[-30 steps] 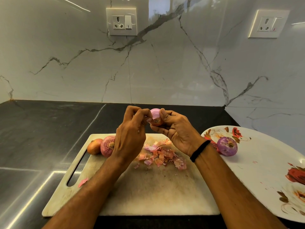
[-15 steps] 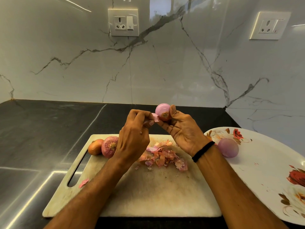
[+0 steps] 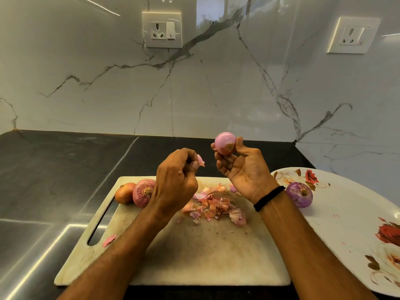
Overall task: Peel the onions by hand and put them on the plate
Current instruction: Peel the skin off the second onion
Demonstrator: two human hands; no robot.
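Relation: onion (image 3: 225, 143) held up in right hand (image 3: 244, 167), root end toward the camera; plate (image 3: 337, 224) lies lower right of it, right hand is nearer | Grip: right fingertips curl round the onion; left hand (image 3: 175, 182) pinches a loose piece of skin (image 3: 200, 160), apart from the onion | Look: pink, smooth, seems almost fully peeled
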